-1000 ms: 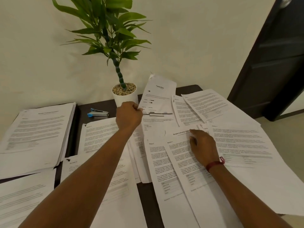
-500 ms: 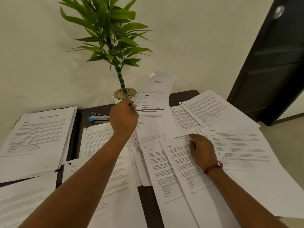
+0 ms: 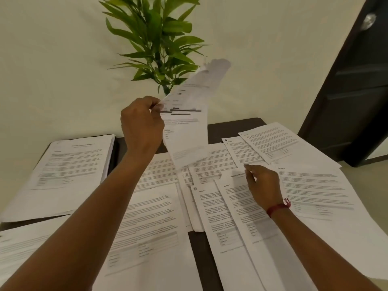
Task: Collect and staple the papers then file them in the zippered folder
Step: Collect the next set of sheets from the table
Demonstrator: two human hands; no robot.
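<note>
One sheet [image 3: 186, 131] is pinched aloft by the left hand [image 3: 141, 122]; the right hand [image 3: 265, 185] rests, fingers relaxed, on spread papers [image 3: 231, 217].

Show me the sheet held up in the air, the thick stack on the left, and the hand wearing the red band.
raised sheet [image 3: 186, 133]: head view, middle of its printed face.
thick stack [image 3: 69, 169]: head view, centre of top page.
right hand [image 3: 265, 185]: head view, back of the hand.

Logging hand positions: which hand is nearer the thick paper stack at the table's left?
Left. The left hand, pinching a lifted sheet, is just right of the thick stack and above it; the right hand rests on loose papers farther right.
</note>
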